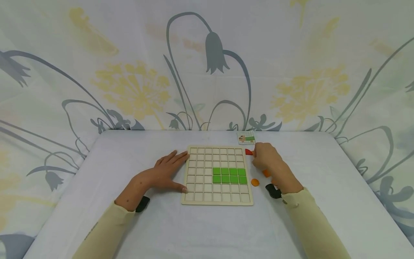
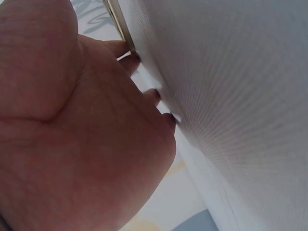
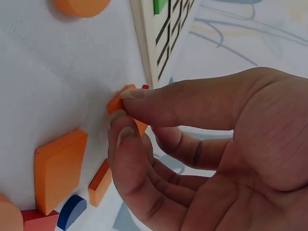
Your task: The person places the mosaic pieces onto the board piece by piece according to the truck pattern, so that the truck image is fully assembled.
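Two hands are working beside the grid board (image 1: 217,175) on the desk (image 1: 129,223). Nearest, the left hand (image 1: 163,174) is lying flat, fingers straight, touching the board's left edge. Farther off, the right hand (image 3: 192,159) is pinching a small orange piece (image 3: 118,102) just beside the board's right edge; it looks light, stiff and smooth, best taken by its side edges.

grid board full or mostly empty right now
Mostly empty. The grid board holds only eight green tiles in two rows on its right side; every other cell shows bare wood. The right hand pinches a small orange piece beside it.
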Tool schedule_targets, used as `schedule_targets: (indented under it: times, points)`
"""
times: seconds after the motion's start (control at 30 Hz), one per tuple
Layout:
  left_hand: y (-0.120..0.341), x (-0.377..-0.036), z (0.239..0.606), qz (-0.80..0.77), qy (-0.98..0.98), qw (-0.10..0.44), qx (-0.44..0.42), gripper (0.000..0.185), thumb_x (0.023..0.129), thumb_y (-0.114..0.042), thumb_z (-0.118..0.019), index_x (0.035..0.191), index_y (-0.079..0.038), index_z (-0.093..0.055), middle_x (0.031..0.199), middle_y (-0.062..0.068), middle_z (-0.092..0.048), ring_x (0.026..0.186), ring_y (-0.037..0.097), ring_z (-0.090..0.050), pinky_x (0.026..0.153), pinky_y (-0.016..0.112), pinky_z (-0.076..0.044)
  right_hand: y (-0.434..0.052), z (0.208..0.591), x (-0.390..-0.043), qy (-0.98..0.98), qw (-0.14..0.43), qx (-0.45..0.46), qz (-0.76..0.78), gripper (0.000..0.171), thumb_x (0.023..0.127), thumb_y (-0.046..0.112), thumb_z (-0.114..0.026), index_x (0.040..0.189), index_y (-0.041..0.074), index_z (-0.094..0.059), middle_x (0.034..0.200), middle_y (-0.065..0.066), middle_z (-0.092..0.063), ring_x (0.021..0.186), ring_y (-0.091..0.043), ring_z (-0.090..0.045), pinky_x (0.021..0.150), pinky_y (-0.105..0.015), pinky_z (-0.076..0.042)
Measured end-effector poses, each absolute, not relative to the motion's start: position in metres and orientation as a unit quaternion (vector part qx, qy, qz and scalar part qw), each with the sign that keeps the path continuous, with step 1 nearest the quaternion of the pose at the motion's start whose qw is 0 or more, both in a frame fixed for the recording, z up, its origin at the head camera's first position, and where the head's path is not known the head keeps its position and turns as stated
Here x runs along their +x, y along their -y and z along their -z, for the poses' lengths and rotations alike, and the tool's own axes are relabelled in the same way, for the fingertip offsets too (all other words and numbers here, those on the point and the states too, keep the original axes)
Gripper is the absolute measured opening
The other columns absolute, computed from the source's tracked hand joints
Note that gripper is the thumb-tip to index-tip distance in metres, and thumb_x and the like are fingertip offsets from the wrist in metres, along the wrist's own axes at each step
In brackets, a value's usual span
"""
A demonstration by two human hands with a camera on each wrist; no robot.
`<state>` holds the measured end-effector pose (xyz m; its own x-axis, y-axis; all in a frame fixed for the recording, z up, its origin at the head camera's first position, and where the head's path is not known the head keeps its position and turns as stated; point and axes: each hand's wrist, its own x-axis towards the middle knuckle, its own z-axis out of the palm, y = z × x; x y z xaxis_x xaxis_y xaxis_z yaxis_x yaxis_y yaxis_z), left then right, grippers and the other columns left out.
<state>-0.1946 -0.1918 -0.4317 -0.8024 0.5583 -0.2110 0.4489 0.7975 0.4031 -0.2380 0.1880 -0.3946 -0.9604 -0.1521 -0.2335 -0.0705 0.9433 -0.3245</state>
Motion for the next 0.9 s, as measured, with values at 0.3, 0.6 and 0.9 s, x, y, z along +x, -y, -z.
schedule_targets:
  times: [0.3,0.6,0.9]
  points:
    - [0.192,-0.195,0.43,-0.166,-0.934,0.163,0.271,0.121,0.086,-0.064,-0.081,0.172,-0.012,-0.015,0.179,0.006,-0.012,0.164,0.04,-0.001,0.127,0.065,-0.013,-0.169,0.384,-0.225,-0.959,0.094,-0.131,0.233,0.011,0.088,-0.002,-0.072,0.093,0.002,-0.063,0.087,-0.01,-0.064,0.079,-0.025,-0.058,0.069,-0.036,-0.05]
    - [0.194,-0.196,0.431,-0.166,-0.934,0.165,0.271,0.121,0.085,-0.065,-0.081,0.172,-0.014,-0.015,0.179,0.004,-0.01,0.164,0.039,0.0,0.127,0.065,-0.013,-0.123,0.395,-0.207,-0.915,0.079,-0.213,0.334,0.011,0.092,0.003,-0.076,0.09,0.01,-0.068,0.083,0.0,-0.066,0.076,-0.016,-0.059,0.071,-0.032,-0.052]
    - [0.194,-0.196,0.43,-0.173,-0.932,0.165,0.274,0.12,0.086,-0.064,-0.082,0.172,-0.012,-0.015,0.179,0.006,-0.01,0.164,0.041,0.0,0.127,0.066,-0.013,-0.088,0.409,-0.197,-0.89,0.093,-0.272,0.354,0.01,0.093,0.001,-0.075,0.091,0.01,-0.072,0.081,0.004,-0.066,0.072,-0.011,-0.058,0.068,-0.027,-0.051]
